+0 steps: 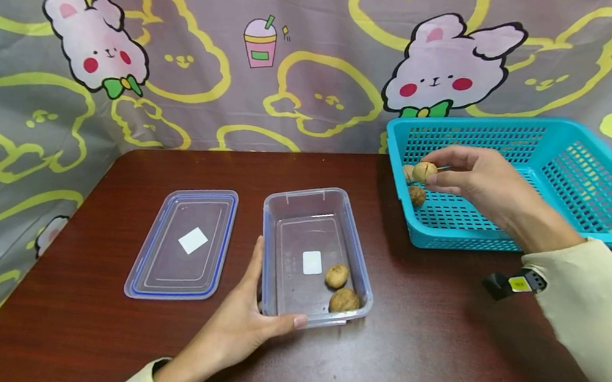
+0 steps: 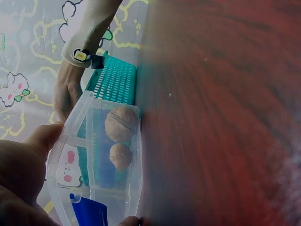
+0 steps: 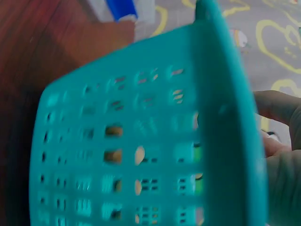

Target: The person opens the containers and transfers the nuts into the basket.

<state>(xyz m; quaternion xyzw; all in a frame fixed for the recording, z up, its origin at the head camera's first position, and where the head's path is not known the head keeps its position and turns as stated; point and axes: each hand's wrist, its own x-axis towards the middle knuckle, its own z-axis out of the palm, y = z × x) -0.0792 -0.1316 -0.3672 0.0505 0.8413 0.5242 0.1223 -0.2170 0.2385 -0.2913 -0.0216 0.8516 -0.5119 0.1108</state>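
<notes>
Your right hand [image 1: 478, 180] pinched a walnut [image 1: 424, 172] at the left end of the blue basket [image 1: 434, 235], a fingertip grip suiting something small and round. Your left hand [image 1: 240, 320] grasped the clear container [image 1: 302, 233] by its near-left corner, probably to steady it; two walnuts [image 1: 344, 300] lay inside. The lid [image 1: 171, 264] rested apart, leaving the top uncovered.

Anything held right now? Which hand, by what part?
Right hand: a walnut, pinched at its right side in the head view. Left hand: the clear container, held at its near-left corner.
</notes>
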